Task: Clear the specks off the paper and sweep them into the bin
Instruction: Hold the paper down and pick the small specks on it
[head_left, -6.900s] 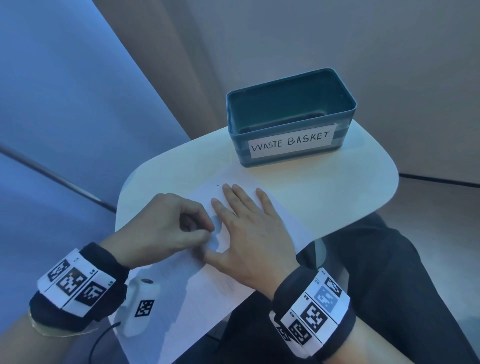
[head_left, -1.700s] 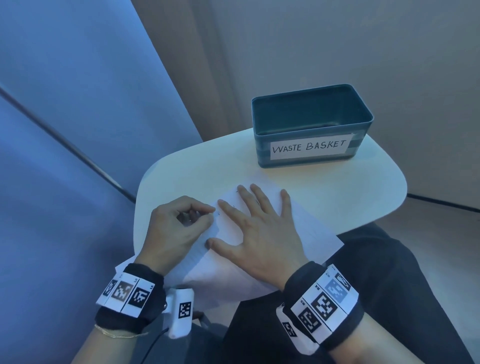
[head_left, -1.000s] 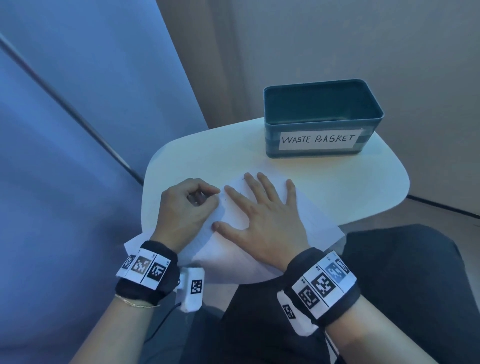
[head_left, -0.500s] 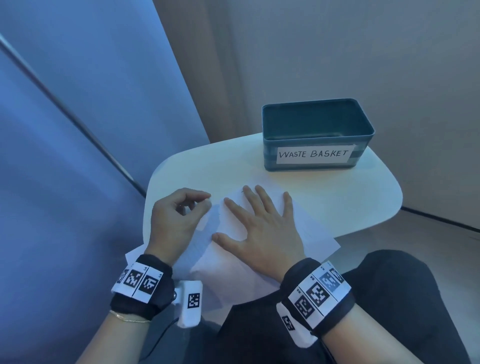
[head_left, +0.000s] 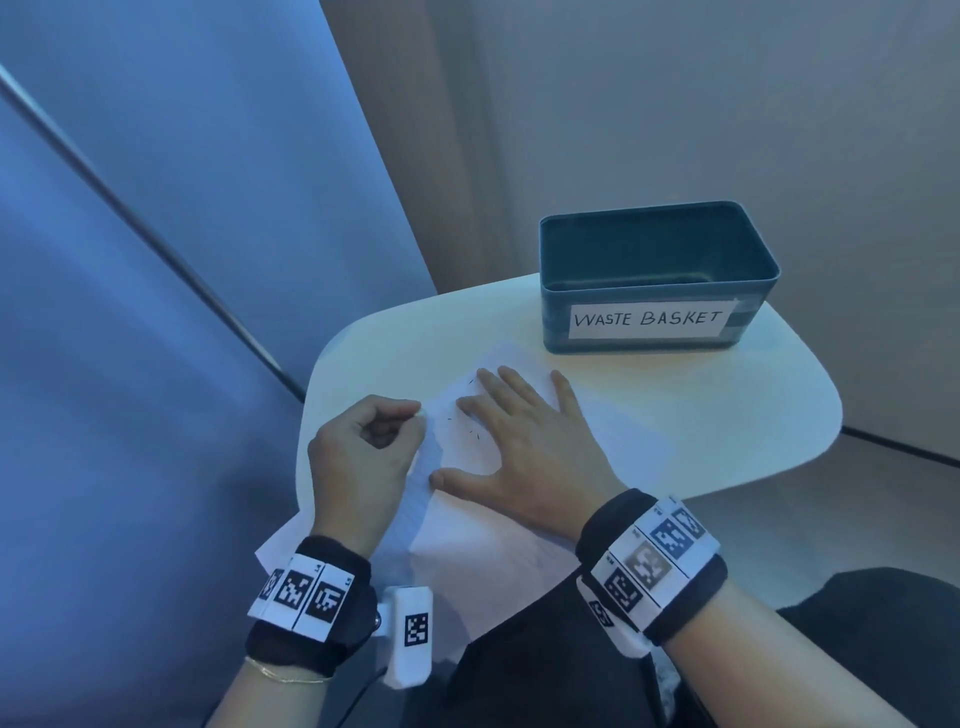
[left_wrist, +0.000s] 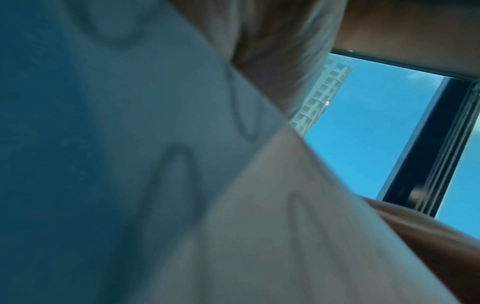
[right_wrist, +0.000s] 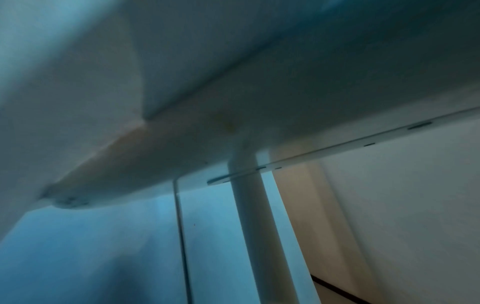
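One sheet of white paper (head_left: 519, 525) lies on the small white table (head_left: 727, 415), its near end hanging off the table edge toward the person's lap. One dark teal bin (head_left: 657, 273) stands at the far side of the table, just beyond the paper's far corner, and bears a single white label (head_left: 649, 319) handwritten "WASTE BASKET". The specks (head_left: 470, 423) are tiny dark slivers: roughly five or six can be made out, scattered on the paper between the two hands, though an exact count is hard at this size. The right hand (head_left: 524, 452) lies flat on the sheet with fingers straight and spread, thumb out to the side, pressing the paper down. The left hand (head_left: 358, 457) is curled beside the paper's left edge, thumb and forefinger pinched together on what looks like a small whitish bit (head_left: 422, 413); what it is cannot be told. Each wrist carries one dark band with black-and-white square markers. Both wrist views are blurred and show neither hand.
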